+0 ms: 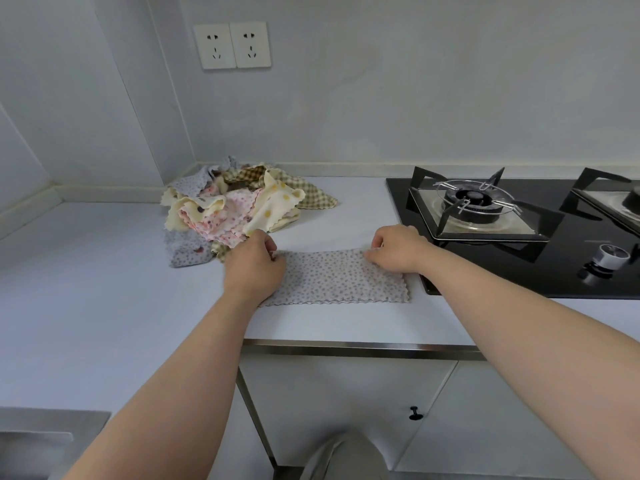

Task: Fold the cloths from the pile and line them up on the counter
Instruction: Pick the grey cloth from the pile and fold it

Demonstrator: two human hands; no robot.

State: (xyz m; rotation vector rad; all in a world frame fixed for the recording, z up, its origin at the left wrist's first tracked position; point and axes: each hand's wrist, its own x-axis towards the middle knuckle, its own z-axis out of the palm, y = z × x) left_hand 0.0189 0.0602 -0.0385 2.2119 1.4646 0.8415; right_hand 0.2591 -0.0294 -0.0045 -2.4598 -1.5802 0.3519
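Note:
A grey cloth with small dots (337,278) lies flat on the white counter (104,271), folded into a long strip. My left hand (254,263) pinches its far left corner. My right hand (398,247) pinches its far right corner. Behind and to the left lies the pile of cloths (235,206), crumpled: yellow, pink floral, brown checked and grey dotted ones.
A black gas hob (519,220) with metal pan supports sits right of the cloth, its edge close to my right hand. Two wall sockets (232,46) are above the pile. A sink rim (45,434) shows bottom left. Cabinet doors are below the counter edge.

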